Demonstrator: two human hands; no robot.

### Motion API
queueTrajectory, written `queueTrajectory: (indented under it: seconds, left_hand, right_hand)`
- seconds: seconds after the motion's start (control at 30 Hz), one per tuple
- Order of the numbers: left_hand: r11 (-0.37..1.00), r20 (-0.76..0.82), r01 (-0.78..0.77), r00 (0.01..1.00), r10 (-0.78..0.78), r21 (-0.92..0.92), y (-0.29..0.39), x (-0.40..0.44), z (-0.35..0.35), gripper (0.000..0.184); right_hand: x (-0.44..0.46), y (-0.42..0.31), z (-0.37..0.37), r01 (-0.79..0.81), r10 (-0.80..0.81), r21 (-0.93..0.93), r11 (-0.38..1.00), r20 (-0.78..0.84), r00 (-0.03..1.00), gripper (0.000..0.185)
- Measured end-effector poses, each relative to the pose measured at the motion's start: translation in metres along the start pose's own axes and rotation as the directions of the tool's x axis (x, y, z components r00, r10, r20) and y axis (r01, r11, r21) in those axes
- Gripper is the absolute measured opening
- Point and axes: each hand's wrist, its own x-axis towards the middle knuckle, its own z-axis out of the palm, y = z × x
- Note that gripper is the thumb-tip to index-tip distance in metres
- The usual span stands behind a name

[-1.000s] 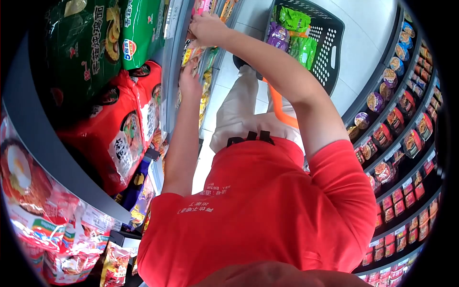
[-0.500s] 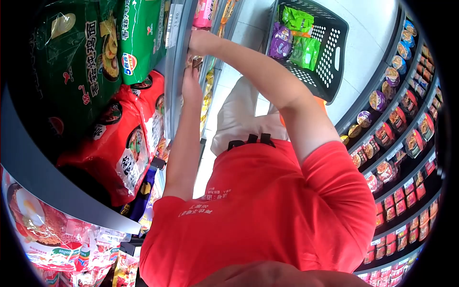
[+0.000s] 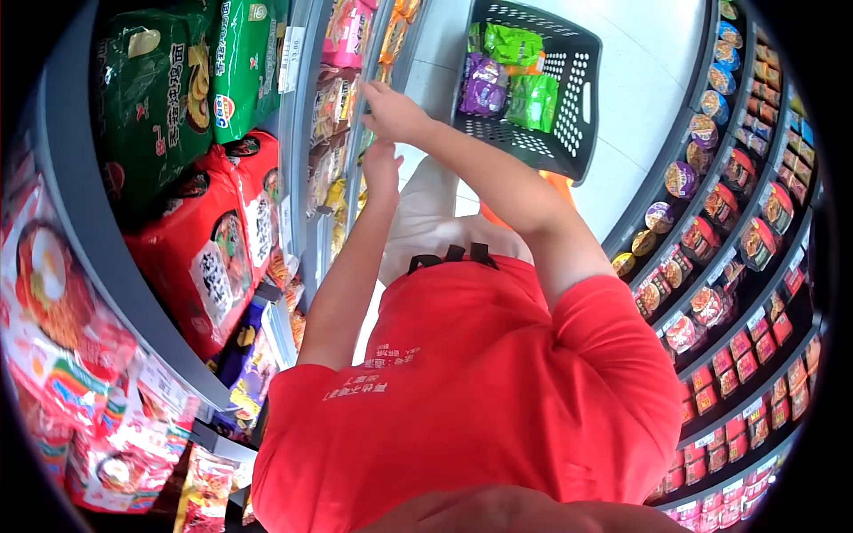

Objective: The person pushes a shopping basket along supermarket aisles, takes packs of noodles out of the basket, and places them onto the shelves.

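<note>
My right hand (image 3: pixel 396 115) is stretched across to the shelf edge at upper left. Its fingers are extended and apart, and nothing shows in it. Just below it my left hand (image 3: pixel 382 175) is raised, thumb apart from the fingers, also with nothing visible in it; its fingertips are close to my right hand. Both are beside the shelf holding packets of snacks or noodles (image 3: pixel 330 107), with a pink packet (image 3: pixel 351 34) above and yellow packets (image 3: pixel 337 204) lower down. Whether my right fingertips touch the shelf edge, I cannot tell.
A dark perforated basket (image 3: pixel 576 98) on the floor holds green packets (image 3: pixel 533 99) and a purple packet (image 3: pixel 484 84). Large green noodle packs (image 3: pixel 160 107) and red packs (image 3: pixel 209 258) fill the left shelf. Curved-looking shelves of cup noodles (image 3: pixel 682 180) line the right side.
Both hands have come back out of the shelf, toward the right and away from the packets, and now show more fully. The whole view has shifted, with the basket appearing farther left.
</note>
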Motion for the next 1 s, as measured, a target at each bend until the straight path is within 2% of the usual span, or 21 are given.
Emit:
queueTrajectory:
  seconds: [0.03,0.07,0.13,0.17,0.2,0.27,0.33,0.37,0.47,0.5,0.53,0.6,0.63,0.7,0.73,0.77,0.8,0.87,1.0]
  left_hand:
    - [0.995,-0.047,-0.022,0.999,0.027,0.102,-0.009,-0.009,0.012,0.023]
    - [0.961,0.014,-0.027,1.000,0.024,0.277,-0.014,-0.017,0.016,0.024]
    - [0.802,0.121,-0.069,0.993,-0.005,0.593,-0.026,-0.034,0.022,0.027]
    - [0.818,0.188,-0.185,0.977,0.095,0.544,-0.028,-0.052,0.032,0.029]
    - [0.792,0.251,-0.221,0.964,0.089,0.568,-0.030,-0.064,0.041,0.025]
    - [0.732,0.368,-0.297,0.927,0.068,0.613,-0.047,-0.079,0.054,0.021]
    - [0.741,0.566,-0.521,0.791,0.232,0.424,-0.077,-0.086,0.061,0.024]
    - [0.588,0.630,-0.580,0.762,0.148,0.563,-0.054,-0.110,0.072,0.031]
    - [0.297,0.810,-0.808,0.566,0.152,0.509,-0.061,-0.122,0.081,0.035]
    - [0.286,0.831,-0.817,0.546,0.107,0.500,-0.062,-0.125,0.082,0.038]
    - [0.187,0.839,-0.851,0.520,0.160,0.492,-0.073,-0.125,0.080,0.037]
    - [0.081,0.872,-0.872,0.487,0.041,0.483,-0.081,-0.118,0.080,0.037]
    - [0.084,0.875,-0.873,0.483,0.023,0.480,-0.075,-0.120,0.081,0.037]
    - [0.092,0.881,-0.876,0.473,-0.020,0.473,-0.063,-0.125,0.083,0.040]
    - [0.082,0.859,-0.856,0.509,-0.049,0.511,-0.059,-0.127,0.084,0.042]
    - [0.094,0.855,-0.851,0.519,-0.010,0.517,-0.058,-0.135,0.081,0.042]
    - [0.106,0.851,-0.848,0.524,0.031,0.519,-0.053,-0.140,0.081,0.042]
    - [0.142,0.840,-0.833,0.542,0.016,0.535,-0.044,-0.147,0.085,0.041]
    - [0.163,0.825,-0.815,0.565,0.014,0.556,-0.051,-0.147,0.085,0.039]
  right_hand:
    - [-0.021,0.005,-0.013,-0.040,0.041,-0.011,0.999,0.033,0.999,0.059]
    - [-0.044,0.012,-0.028,-0.078,0.080,-0.024,0.997,0.066,0.995,0.056]
    - [-0.096,0.041,-0.047,-0.093,0.094,-0.053,0.994,0.027,0.995,0.049]
    - [-0.120,0.045,-0.068,-0.151,0.158,-0.073,0.986,0.097,0.983,0.047]
    - [-0.145,0.045,-0.089,-0.207,0.221,-0.098,0.973,0.162,0.962,0.045]
    - [-0.206,0.059,-0.111,-0.177,0.183,-0.070,0.982,0.087,0.979,0.043]
    - [-0.258,0.063,-0.129,-0.263,0.264,-0.022,0.964,0.155,0.952,0.043]
    - [-0.282,0.065,-0.135,-0.258,0.257,-0.023,0.966,0.189,0.948,0.042]
    - [-0.329,0.052,-0.153,-0.203,0.213,-0.069,0.977,0.234,0.949,0.040]
    - [-0.338,0.048,-0.158,-0.179,0.196,-0.090,0.980,0.242,0.950,0.039]
    - [-0.343,0.045,-0.162,-0.151,0.176,-0.124,0.981,0.228,0.957,0.038]
    - [-0.352,0.039,-0.165,-0.096,0.135,-0.189,0.977,0.207,0.969,0.035]
    - [-0.352,0.049,-0.159,-0.072,0.110,-0.208,0.975,0.180,0.978,0.032]
    - [-0.345,0.080,-0.143,-0.044,0.111,-0.283,0.958,0.227,0.968,0.031]
    - [-0.341,0.080,-0.144,-0.034,0.118,-0.318,0.947,0.248,0.962,0.031]
    - [-0.339,0.079,-0.145,-0.033,0.118,-0.290,0.956,0.280,0.953,0.029]
    - [-0.337,0.075,-0.148,-0.040,0.120,-0.283,0.958,0.271,0.955,0.029]
    - [-0.341,0.071,-0.149,-0.061,0.133,-0.267,0.962,0.258,0.957,0.028]
    - [-0.345,0.064,-0.150,-0.149,0.255,-0.381,0.913,0.244,0.936,0.029]
